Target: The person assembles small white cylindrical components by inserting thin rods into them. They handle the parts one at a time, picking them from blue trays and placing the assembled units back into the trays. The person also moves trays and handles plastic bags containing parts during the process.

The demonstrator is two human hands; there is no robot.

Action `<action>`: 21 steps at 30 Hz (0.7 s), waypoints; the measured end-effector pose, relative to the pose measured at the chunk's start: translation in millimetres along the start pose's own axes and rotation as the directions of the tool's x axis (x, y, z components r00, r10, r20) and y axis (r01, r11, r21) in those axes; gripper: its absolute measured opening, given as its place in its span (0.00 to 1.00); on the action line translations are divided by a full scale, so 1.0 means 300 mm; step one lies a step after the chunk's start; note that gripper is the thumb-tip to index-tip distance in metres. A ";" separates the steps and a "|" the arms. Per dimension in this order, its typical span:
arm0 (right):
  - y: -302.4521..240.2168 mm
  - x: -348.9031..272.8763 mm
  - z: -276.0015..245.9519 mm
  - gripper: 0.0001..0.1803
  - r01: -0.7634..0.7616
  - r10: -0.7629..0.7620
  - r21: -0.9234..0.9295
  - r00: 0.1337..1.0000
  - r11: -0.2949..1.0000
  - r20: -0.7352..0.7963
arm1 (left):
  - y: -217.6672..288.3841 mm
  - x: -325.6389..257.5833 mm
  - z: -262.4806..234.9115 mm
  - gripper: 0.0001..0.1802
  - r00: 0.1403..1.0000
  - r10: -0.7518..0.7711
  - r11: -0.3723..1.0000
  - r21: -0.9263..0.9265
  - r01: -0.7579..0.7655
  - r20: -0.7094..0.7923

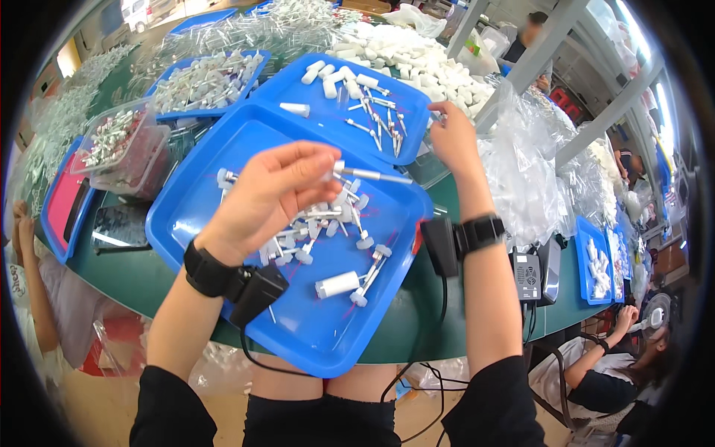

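My left hand [272, 194] hovers over a large blue tray [216, 156] and pinches a thin grey stick-like part [372, 176] by its white end. Under it lie several small white-capped sticks [328, 223] and a white cylinder [337, 284]. My right hand [452, 138] reaches to the right rim of a second blue tray [406, 93] behind; its fingers are curled around something small that I cannot make out. That tray holds white tubes [339, 74] and thin sticks [380, 119]. Both wrists wear black bands with a box and cable.
A heap of white tubes [417, 52] and clear plastic bags [521, 171] lie at the right. More blue trays [201, 82] and a clear box [119, 145] with parts stand at the left. Other people sit at the lower left and lower right of the green table [417, 328].
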State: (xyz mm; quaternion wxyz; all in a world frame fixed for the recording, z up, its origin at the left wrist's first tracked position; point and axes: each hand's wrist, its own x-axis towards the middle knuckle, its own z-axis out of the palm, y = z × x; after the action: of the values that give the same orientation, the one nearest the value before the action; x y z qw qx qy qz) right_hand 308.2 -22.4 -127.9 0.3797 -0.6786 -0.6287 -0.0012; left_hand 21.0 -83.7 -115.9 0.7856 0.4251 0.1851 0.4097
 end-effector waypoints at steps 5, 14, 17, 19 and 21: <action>0.132 0.193 0.077 0.25 -0.147 0.207 -0.491 0.976 0.859 0.069 | -0.001 -0.007 -0.007 0.12 0.999 -0.001 1.000 0.021 0.001 -0.038; 0.430 0.492 0.071 0.54 -0.264 0.332 -0.225 0.869 0.938 0.366 | 0.000 0.003 0.001 0.12 1.000 0.013 0.999 -0.035 -0.012 0.023; 0.468 0.560 0.104 0.58 -0.313 0.346 -0.178 0.916 0.933 0.201 | 0.020 -0.006 0.011 0.11 0.999 -0.034 0.999 -0.003 0.034 -0.014; 0.399 0.571 0.112 0.63 -0.285 0.357 -0.345 0.920 0.894 0.163 | 0.023 -0.011 0.012 0.11 0.997 -0.051 0.999 0.010 0.051 -0.050; 0.417 0.622 0.141 0.66 -0.207 0.299 -0.356 0.927 0.911 0.225 | 0.019 -0.016 0.010 0.11 0.998 -0.057 0.998 -0.024 0.056 -0.028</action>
State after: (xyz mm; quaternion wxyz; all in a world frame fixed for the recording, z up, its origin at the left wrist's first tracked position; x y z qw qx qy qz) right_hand 434.2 168.4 -132.8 0.1685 -0.8018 -0.5721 0.0386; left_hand 17.2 -87.4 -109.8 0.7990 0.4048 0.2035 0.3955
